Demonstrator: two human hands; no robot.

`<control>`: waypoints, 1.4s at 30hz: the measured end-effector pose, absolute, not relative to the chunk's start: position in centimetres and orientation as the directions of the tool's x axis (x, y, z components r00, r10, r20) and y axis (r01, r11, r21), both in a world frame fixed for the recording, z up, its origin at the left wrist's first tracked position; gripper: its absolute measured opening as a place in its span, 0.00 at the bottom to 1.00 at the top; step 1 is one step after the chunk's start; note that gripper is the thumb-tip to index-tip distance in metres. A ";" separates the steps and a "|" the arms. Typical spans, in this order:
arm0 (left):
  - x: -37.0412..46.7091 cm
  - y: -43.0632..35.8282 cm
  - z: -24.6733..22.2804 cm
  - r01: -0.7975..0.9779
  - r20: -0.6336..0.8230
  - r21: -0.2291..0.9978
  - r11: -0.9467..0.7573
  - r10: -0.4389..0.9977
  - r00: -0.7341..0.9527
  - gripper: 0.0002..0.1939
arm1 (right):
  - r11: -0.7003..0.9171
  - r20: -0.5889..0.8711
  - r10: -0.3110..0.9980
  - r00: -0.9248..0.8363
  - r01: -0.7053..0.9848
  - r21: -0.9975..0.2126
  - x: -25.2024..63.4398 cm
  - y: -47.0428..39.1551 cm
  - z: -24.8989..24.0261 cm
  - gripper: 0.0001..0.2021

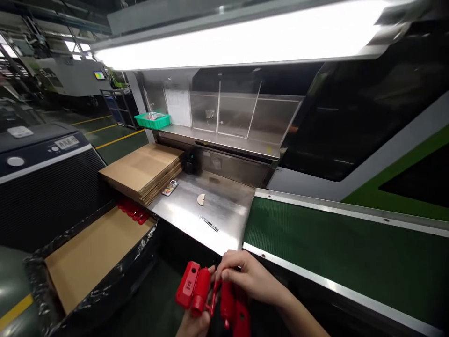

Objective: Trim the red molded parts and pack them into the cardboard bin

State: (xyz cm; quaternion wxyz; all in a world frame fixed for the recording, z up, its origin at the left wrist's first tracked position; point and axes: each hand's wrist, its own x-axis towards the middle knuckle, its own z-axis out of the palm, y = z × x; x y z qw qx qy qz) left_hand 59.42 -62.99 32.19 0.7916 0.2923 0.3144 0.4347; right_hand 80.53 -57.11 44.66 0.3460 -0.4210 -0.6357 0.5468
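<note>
Low in the head view, my left hand is closed around a red molded plastic part with a flat block side and a rounded cylinder beside it. My right hand pinches a second red plastic part, which hangs below its fingers. A thin red strip runs between the two hands; which part it belongs to I cannot tell. The left fingers are mostly hidden behind the red plastic. On the steel table ahead lie a knife-like metal tool and a cream half-round piece.
Stacked cardboard sheets and a phone-like object sit on the table's left. Below is a black-lined box with cardboard and several red parts. A green conveyor belt extends right. A green tray rests on the ledge.
</note>
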 end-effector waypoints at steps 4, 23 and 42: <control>60.5 -59.1 31.9 -0.562 -0.090 0.703 0.435 0.839 0.537 0.47 | -0.010 -0.067 0.928 -0.365 0.157 -0.988 82.0 -53.9 43.9 0.09; 58.9 -42.5 28.5 -0.741 -0.097 0.525 0.420 0.894 0.438 0.25 | -0.042 -0.066 0.977 -0.202 0.120 -0.992 83.3 -40.6 38.5 0.24; 46.9 -26.8 27.5 -0.653 -0.334 0.442 0.615 0.788 0.517 0.28 | -0.365 -0.335 0.931 0.143 0.390 -0.845 64.9 -36.3 32.0 0.59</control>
